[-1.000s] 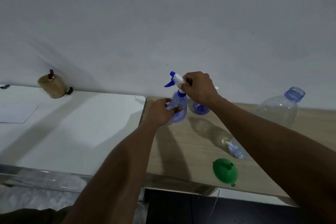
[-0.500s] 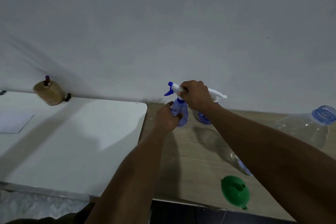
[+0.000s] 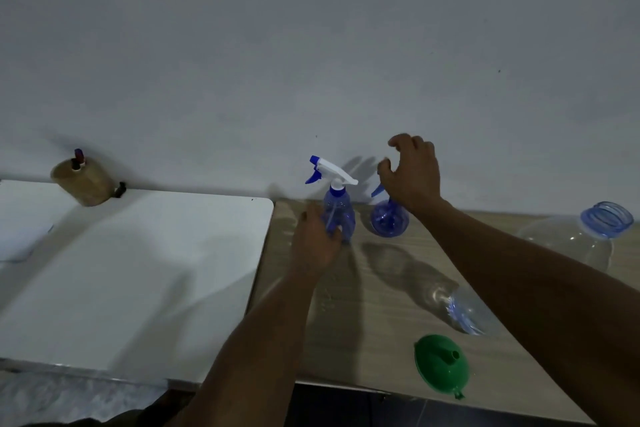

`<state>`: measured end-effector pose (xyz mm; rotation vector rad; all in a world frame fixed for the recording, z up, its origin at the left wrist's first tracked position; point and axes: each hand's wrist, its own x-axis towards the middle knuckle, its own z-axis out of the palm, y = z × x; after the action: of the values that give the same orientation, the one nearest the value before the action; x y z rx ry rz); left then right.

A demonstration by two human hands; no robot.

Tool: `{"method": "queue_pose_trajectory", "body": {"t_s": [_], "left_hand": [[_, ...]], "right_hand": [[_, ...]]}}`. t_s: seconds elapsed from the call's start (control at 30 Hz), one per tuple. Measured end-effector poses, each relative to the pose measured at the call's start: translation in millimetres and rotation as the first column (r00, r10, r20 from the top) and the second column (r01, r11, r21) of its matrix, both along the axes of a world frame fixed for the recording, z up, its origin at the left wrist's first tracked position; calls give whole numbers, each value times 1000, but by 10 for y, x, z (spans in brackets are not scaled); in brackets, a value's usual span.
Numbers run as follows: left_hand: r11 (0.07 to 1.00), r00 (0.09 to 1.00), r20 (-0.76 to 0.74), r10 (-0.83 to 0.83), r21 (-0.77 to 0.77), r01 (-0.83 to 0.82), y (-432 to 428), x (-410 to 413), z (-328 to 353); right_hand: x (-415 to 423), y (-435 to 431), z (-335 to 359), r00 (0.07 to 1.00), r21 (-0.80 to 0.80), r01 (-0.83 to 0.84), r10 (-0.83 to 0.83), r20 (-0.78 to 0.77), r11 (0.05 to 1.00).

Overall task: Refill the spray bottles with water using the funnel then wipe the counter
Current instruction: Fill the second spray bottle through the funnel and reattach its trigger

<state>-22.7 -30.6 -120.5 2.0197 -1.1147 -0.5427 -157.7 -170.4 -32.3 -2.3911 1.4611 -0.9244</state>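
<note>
From the head camera, looking down over the person's arms, the wooden desk (image 3: 363, 329) runs along a plain grey wall (image 3: 311, 45). The left hand (image 3: 317, 243) is wrapped round the lower body of the spray bottle (image 3: 338, 211), thumb on the near side and fingers curled across the blue plastic. This bottle stands upright near the desk's back edge, and its white and blue trigger head points left.

Just to its right stands the second spray bottle (image 3: 388, 224), rounder in the body. Its head is mostly hidden behind the right hand (image 3: 412, 173). That hand hangs above it with fingers spread and loosely bent, grasping nothing.

The green funnel (image 3: 441, 366) lies close to the desk's front edge, wide mouth down and spout up, well apart from both spray bottles. A clear bottle (image 3: 464, 314) lies on its side between the funnel and the right forearm, partly covered by the arm. A large clear jug (image 3: 571, 239) with a blue threaded neck stands at the far right.

To the left, a white desk (image 3: 138, 270) butts against the wooden one and carries a brown round container (image 3: 85, 184) at the wall.
</note>
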Motion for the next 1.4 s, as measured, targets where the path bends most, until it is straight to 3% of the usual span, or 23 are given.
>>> {"method": "queue_pose_trajectory", "body": {"t_s": [0.07, 0.13, 0.27, 0.7, 1.07, 1.27, 1.4], "left_hand": [[1000, 998, 55, -28, -7, 29, 76, -93, -65], [997, 994, 83, -69, -18, 71, 120, -206, -104], [983, 974, 138, -181, 35, 178, 156, -395, -134], [950, 948, 63, -311, 2, 312, 343, -712, -61], [952, 951, -80, -298, 47, 303, 1001, -824, -243], [959, 964, -39, -265, 89, 267, 1372, -850, -379], [949, 961, -96, -261, 158, 274, 1403, -859, -358]], "right_hand": [[-122, -93, -76, 967, 182, 27, 21, -254, 983], [-203, -114, -172, 910, 318, 40, 97, -403, 947], [-310, -12, -281, 921, 346, 46, 94, -378, 937], [-647, 600, -21, 905, 346, -129, 253, -342, 929], [-777, 1439, -64, 835, 375, -316, 443, -327, 872], [-782, 1767, -293, 812, 378, -339, 471, -344, 861], [-687, 1866, -445, 831, 311, -297, 405, -381, 903]]}}
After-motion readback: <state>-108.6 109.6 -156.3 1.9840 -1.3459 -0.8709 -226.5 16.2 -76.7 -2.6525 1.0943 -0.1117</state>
